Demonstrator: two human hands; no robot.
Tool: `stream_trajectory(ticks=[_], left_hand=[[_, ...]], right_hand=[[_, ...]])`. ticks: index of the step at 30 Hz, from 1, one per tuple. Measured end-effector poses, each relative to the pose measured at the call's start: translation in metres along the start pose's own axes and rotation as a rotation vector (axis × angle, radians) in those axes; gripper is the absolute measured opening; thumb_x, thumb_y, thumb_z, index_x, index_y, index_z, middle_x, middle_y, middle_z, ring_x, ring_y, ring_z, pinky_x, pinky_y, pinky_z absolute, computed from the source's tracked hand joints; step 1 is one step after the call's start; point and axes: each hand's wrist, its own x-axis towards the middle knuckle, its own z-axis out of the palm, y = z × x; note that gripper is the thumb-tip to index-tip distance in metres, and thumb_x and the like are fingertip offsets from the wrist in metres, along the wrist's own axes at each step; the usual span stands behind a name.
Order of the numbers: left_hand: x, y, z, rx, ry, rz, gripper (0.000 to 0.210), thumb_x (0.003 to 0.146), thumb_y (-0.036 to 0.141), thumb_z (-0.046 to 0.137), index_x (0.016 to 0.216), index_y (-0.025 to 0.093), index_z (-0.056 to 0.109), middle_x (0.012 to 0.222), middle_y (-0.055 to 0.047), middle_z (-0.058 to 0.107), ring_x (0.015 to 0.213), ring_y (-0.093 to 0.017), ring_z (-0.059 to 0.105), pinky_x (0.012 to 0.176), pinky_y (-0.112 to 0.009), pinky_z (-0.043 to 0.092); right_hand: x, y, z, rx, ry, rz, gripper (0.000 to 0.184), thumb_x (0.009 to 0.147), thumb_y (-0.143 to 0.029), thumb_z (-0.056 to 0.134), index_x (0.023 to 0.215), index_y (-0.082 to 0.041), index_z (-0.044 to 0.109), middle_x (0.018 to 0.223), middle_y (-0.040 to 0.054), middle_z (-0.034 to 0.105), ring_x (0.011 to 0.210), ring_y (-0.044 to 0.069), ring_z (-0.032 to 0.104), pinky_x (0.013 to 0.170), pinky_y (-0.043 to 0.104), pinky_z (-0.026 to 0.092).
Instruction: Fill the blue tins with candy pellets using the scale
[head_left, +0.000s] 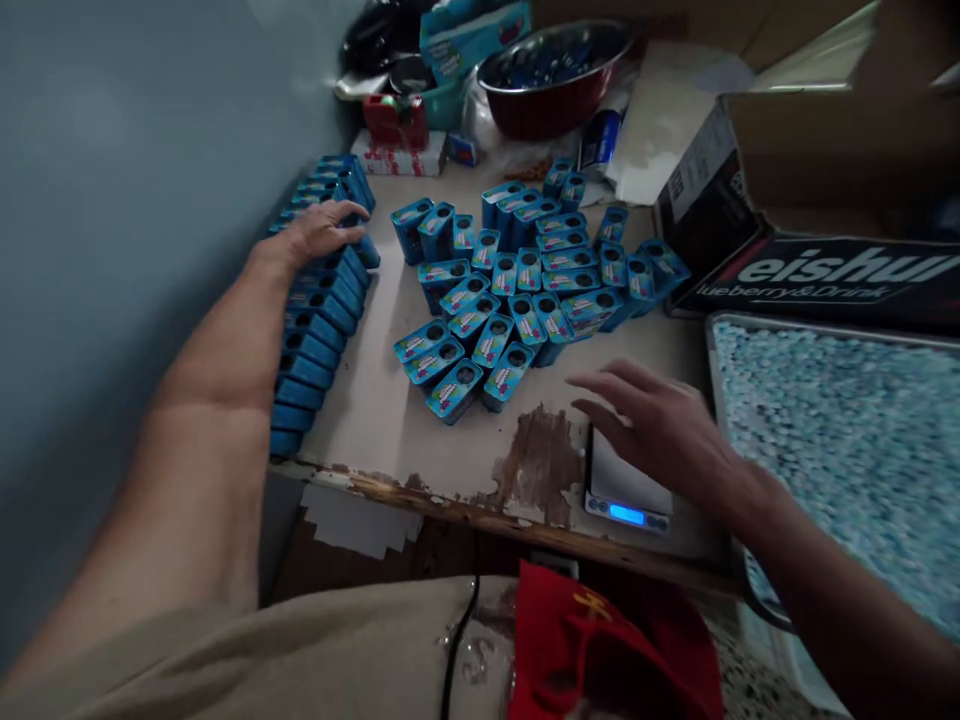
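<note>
My left hand [319, 232] rests over a long row of blue tins [319, 325] along the wall. Its fingers are spread, touching or just above the tin tops; the palm hides part of the row. A tin [366, 250] stands right beneath my left fingertips. My right hand [649, 415] is above a small digital scale [626, 480] with a lit blue display, its fingers stretched out and apart, holding nothing. Between my hands stands a loose group of blue tins [504, 275], upright or slightly tilted, each with a dark round spot on its top.
At right, a tray [716, 380] holds many small pale-blue pieces, with a dark open carton [825, 275] behind it. A red-sided metal bowl [536, 115], a red tape dispenser [395, 122] and a blue can [600, 140] stand at the back. The table's front edge [465, 510] is worn.
</note>
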Motion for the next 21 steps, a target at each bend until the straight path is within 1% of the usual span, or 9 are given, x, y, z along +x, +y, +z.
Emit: stream_trajectory(ticks=[2,3,6,10,13,15,17,19,21], left_hand=[[-0.002,-0.008,0.013,0.008,-0.047,-0.089,0.030,0.104,0.031,0.094,0.111,0.006,0.079,0.120,-0.001,0.088,0.096,-0.006,0.068,0.117,-0.015,0.050],[-0.002,-0.010,0.019,0.009,-0.070,-0.132,0.033,0.104,0.035,0.095,0.111,0.006,0.079,0.125,-0.003,0.087,0.101,-0.007,0.070,0.121,-0.018,0.050],[0.001,-0.013,0.029,-0.002,-0.065,-0.178,0.040,0.110,0.045,0.088,0.109,0.006,0.079,0.131,-0.004,0.086,0.107,-0.008,0.071,0.125,-0.020,0.048],[0.011,-0.013,0.036,-0.054,-0.042,-0.143,0.043,0.110,0.046,0.086,0.107,0.004,0.080,0.129,-0.004,0.088,0.113,-0.010,0.072,0.130,-0.028,0.048],[0.021,-0.015,0.044,-0.112,-0.005,-0.115,0.037,0.105,0.034,0.090,0.117,0.000,0.079,0.138,-0.005,0.086,0.118,-0.011,0.071,0.132,-0.036,0.050],[0.022,-0.018,0.047,-0.134,0.012,-0.155,0.036,0.101,0.029,0.092,0.120,0.001,0.079,0.141,-0.003,0.085,0.121,-0.011,0.070,0.134,-0.038,0.049],[0.018,-0.019,0.045,-0.125,0.011,-0.214,0.031,0.101,0.029,0.092,0.114,0.003,0.079,0.138,-0.002,0.086,0.127,-0.012,0.070,0.136,-0.039,0.045],[0.011,-0.017,0.039,-0.116,-0.009,-0.233,0.026,0.108,0.031,0.086,0.109,0.006,0.078,0.133,0.002,0.087,0.132,-0.007,0.068,0.134,-0.032,0.042],[0.006,-0.011,0.031,-0.108,-0.023,-0.247,0.025,0.111,0.033,0.083,0.108,0.009,0.076,0.123,0.009,0.088,0.127,-0.002,0.066,0.127,-0.025,0.043]], right_hand=[[0.037,-0.018,0.007,-0.167,-0.240,0.042,0.038,0.116,-0.022,0.057,0.146,-0.027,0.080,0.119,0.0121,0.084,0.093,0.032,0.084,0.072,0.042,0.060],[0.052,-0.024,0.011,-0.223,-0.306,0.068,0.037,0.117,-0.020,0.056,0.143,-0.028,0.081,0.119,0.0114,0.085,0.094,0.032,0.084,0.068,0.040,0.057],[0.080,-0.036,0.019,-0.306,-0.387,0.097,0.033,0.118,-0.019,0.055,0.130,-0.031,0.083,0.118,0.0096,0.086,0.100,0.032,0.084,0.065,0.039,0.052],[0.081,-0.035,0.007,-0.341,-0.474,0.130,0.025,0.118,-0.032,0.061,0.118,-0.032,0.086,0.112,0.0099,0.088,0.104,0.036,0.084,0.069,0.043,0.055],[0.052,-0.025,-0.020,-0.311,-0.434,0.239,0.030,0.117,-0.039,0.060,0.113,-0.031,0.088,0.108,0.0102,0.089,0.102,0.036,0.084,0.073,0.044,0.055],[0.020,-0.017,-0.039,-0.295,-0.385,0.357,0.032,0.116,-0.041,0.060,0.114,-0.031,0.090,0.104,0.0110,0.089,0.098,0.037,0.085,0.074,0.044,0.054],[-0.020,-0.011,-0.050,-0.303,-0.348,0.480,0.034,0.114,-0.042,0.060,0.114,-0.031,0.092,0.098,0.0127,0.089,0.093,0.040,0.086,0.073,0.045,0.052],[-0.060,-0.006,-0.051,-0.308,-0.324,0.544,0.037,0.111,-0.044,0.058,0.111,-0.032,0.093,0.093,0.0141,0.088,0.088,0.044,0.085,0.069,0.046,0.051],[-0.093,-0.001,-0.041,-0.296,-0.267,0.568,0.043,0.110,-0.045,0.053,0.107,-0.032,0.094,0.090,0.0146,0.088,0.082,0.045,0.084,0.064,0.045,0.048]])
